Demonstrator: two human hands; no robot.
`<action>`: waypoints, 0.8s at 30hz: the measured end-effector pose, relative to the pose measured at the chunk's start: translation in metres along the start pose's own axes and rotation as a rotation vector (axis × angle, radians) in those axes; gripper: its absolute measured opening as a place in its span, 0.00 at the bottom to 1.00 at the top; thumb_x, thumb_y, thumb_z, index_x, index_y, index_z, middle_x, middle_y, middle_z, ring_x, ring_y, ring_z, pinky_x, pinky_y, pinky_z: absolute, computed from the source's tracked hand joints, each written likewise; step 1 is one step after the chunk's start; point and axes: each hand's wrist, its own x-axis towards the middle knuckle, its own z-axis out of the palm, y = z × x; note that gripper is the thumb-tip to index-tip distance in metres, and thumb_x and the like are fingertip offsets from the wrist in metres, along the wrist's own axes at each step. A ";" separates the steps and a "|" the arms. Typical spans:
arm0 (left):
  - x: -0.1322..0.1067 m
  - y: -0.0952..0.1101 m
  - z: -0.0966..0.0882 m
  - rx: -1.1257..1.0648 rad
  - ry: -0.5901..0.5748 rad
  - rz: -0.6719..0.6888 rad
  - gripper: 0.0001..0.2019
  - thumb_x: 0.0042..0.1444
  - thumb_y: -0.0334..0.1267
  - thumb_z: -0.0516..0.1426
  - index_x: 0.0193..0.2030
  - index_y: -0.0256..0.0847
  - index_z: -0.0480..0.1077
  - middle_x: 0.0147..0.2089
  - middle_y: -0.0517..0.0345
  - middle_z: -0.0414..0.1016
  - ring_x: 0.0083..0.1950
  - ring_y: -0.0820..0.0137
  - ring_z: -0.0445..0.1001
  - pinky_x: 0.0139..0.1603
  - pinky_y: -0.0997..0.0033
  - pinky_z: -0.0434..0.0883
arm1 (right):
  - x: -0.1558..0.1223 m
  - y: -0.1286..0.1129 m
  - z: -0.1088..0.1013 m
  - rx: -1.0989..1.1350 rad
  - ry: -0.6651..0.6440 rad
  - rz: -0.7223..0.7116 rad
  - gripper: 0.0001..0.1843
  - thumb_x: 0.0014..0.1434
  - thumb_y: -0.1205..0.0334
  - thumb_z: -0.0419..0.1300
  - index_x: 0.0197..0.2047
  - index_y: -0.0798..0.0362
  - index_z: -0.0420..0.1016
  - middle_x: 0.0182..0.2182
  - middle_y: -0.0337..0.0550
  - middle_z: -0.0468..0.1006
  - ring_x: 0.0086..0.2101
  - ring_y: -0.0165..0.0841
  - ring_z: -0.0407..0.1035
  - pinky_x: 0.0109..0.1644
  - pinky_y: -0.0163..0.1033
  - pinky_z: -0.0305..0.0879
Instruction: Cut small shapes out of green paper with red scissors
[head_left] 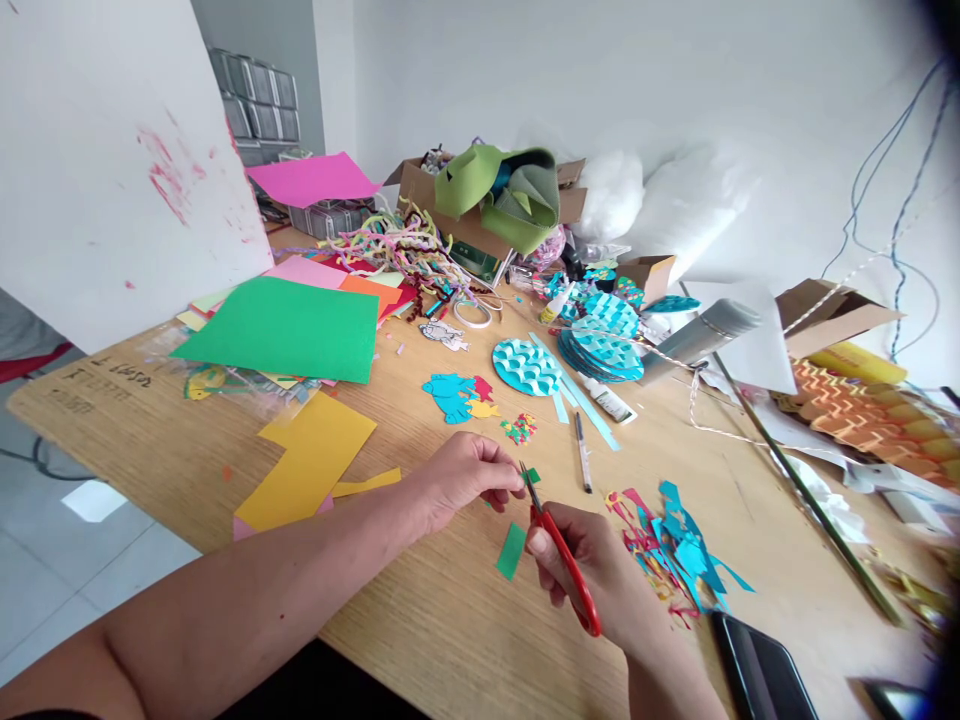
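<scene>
Holding red scissors (559, 545) at small green paper (533, 475).
It looks plain and dark; our left fingers (498, 477) pinch it, our right fingers (541, 546) grip the scissors.

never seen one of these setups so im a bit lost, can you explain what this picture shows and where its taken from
There is no machine here, only a person working bare-handed. The single picture comes from a camera worn on the head, looking forward and down. The right grip holds red-handled scissors, their blades at a small green paper piece. The left grip is right beside that piece; whether it pinches it is hard to tell. On the wooden table lie a green strip, a blue paper fish, a pen, a large green sheet, blue scraps and a phone.
</scene>
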 end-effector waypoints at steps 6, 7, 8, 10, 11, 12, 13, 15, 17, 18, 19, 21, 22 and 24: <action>0.000 0.000 0.000 -0.050 -0.013 -0.012 0.06 0.35 0.35 0.60 0.22 0.35 0.70 0.23 0.56 0.74 0.22 0.76 0.67 0.27 0.73 0.65 | 0.000 0.000 0.001 0.019 -0.009 0.018 0.24 0.51 0.41 0.62 0.23 0.53 0.61 0.15 0.34 0.66 0.14 0.25 0.62 0.16 0.28 0.55; 0.000 0.000 0.000 -0.053 -0.015 -0.011 0.06 0.35 0.35 0.61 0.22 0.35 0.70 0.23 0.56 0.74 0.22 0.76 0.67 0.27 0.73 0.66 | 0.000 0.000 0.001 0.022 -0.008 0.020 0.24 0.51 0.41 0.62 0.24 0.53 0.61 0.15 0.34 0.66 0.14 0.25 0.62 0.16 0.28 0.55; 0.000 0.000 0.000 -0.053 -0.020 -0.010 0.06 0.35 0.35 0.61 0.22 0.35 0.70 0.24 0.56 0.74 0.22 0.76 0.67 0.27 0.73 0.66 | 0.000 0.000 0.001 0.025 -0.004 0.018 0.25 0.51 0.40 0.61 0.24 0.53 0.61 0.15 0.34 0.67 0.14 0.25 0.62 0.16 0.28 0.55; -0.001 0.000 0.000 -0.052 -0.024 -0.007 0.07 0.35 0.35 0.62 0.22 0.35 0.70 0.24 0.56 0.74 0.23 0.76 0.67 0.27 0.73 0.65 | 0.000 0.001 0.001 0.030 0.002 0.012 0.25 0.51 0.40 0.61 0.24 0.53 0.61 0.15 0.34 0.66 0.14 0.25 0.62 0.16 0.28 0.55; -0.001 -0.001 0.000 -0.051 -0.022 -0.007 0.07 0.35 0.35 0.62 0.22 0.35 0.70 0.24 0.57 0.74 0.23 0.76 0.67 0.27 0.73 0.65 | 0.000 0.001 0.001 0.030 0.004 0.010 0.25 0.51 0.40 0.61 0.24 0.53 0.62 0.14 0.34 0.66 0.14 0.25 0.62 0.16 0.28 0.55; 0.000 -0.001 0.000 -0.049 -0.018 -0.006 0.07 0.34 0.35 0.62 0.22 0.35 0.70 0.24 0.57 0.74 0.23 0.76 0.67 0.27 0.73 0.65 | 0.000 0.002 0.001 0.030 0.004 0.009 0.25 0.51 0.40 0.61 0.24 0.53 0.62 0.14 0.34 0.66 0.14 0.25 0.62 0.16 0.28 0.55; 0.000 -0.001 0.000 -0.047 -0.013 -0.007 0.07 0.34 0.34 0.62 0.22 0.35 0.70 0.23 0.57 0.74 0.23 0.76 0.67 0.28 0.73 0.64 | 0.000 0.002 0.001 0.029 0.003 0.008 0.25 0.51 0.39 0.61 0.24 0.53 0.61 0.15 0.34 0.67 0.14 0.25 0.62 0.16 0.28 0.55; 0.000 -0.002 -0.001 -0.040 -0.011 -0.005 0.07 0.34 0.35 0.62 0.22 0.35 0.71 0.23 0.57 0.73 0.23 0.76 0.67 0.28 0.73 0.64 | 0.000 0.002 0.001 0.029 -0.004 0.006 0.25 0.52 0.39 0.61 0.24 0.53 0.61 0.15 0.34 0.67 0.14 0.26 0.63 0.16 0.28 0.56; 0.000 -0.001 0.000 -0.030 -0.013 -0.005 0.08 0.34 0.35 0.63 0.22 0.34 0.71 0.23 0.57 0.73 0.23 0.76 0.67 0.28 0.72 0.65 | -0.001 0.003 0.000 0.028 -0.013 -0.001 0.25 0.52 0.40 0.61 0.24 0.53 0.61 0.15 0.35 0.67 0.15 0.26 0.64 0.17 0.29 0.56; 0.000 -0.001 0.000 -0.024 -0.013 -0.008 0.08 0.34 0.35 0.63 0.22 0.34 0.71 0.24 0.56 0.74 0.24 0.75 0.68 0.28 0.72 0.65 | -0.001 0.003 0.000 0.028 -0.017 -0.007 0.25 0.52 0.40 0.61 0.24 0.53 0.62 0.16 0.35 0.68 0.15 0.26 0.64 0.17 0.29 0.56; 0.000 -0.001 0.000 -0.018 -0.011 -0.012 0.08 0.33 0.35 0.63 0.22 0.34 0.71 0.24 0.56 0.74 0.24 0.75 0.68 0.28 0.72 0.65 | -0.001 0.003 0.000 0.029 -0.021 -0.013 0.25 0.51 0.40 0.61 0.24 0.53 0.62 0.16 0.35 0.68 0.15 0.26 0.64 0.17 0.29 0.56; -0.001 0.000 0.000 -0.003 -0.003 -0.021 0.08 0.33 0.35 0.63 0.22 0.34 0.71 0.23 0.56 0.74 0.23 0.75 0.67 0.28 0.72 0.65 | -0.001 0.003 0.000 0.034 -0.032 -0.022 0.25 0.51 0.40 0.62 0.25 0.54 0.63 0.17 0.35 0.68 0.16 0.27 0.65 0.18 0.29 0.58; -0.001 0.001 0.001 0.005 0.001 -0.026 0.08 0.33 0.35 0.63 0.22 0.34 0.71 0.23 0.56 0.74 0.22 0.76 0.67 0.28 0.72 0.64 | -0.001 0.003 0.000 0.036 -0.038 -0.023 0.25 0.51 0.40 0.62 0.25 0.54 0.63 0.17 0.35 0.68 0.16 0.27 0.65 0.19 0.29 0.58; -0.001 0.001 0.001 0.016 0.005 -0.032 0.08 0.33 0.35 0.62 0.22 0.35 0.70 0.23 0.56 0.74 0.22 0.76 0.67 0.28 0.72 0.64 | -0.002 0.003 -0.001 0.034 -0.047 -0.019 0.25 0.51 0.40 0.62 0.26 0.54 0.63 0.17 0.35 0.67 0.16 0.26 0.65 0.18 0.29 0.58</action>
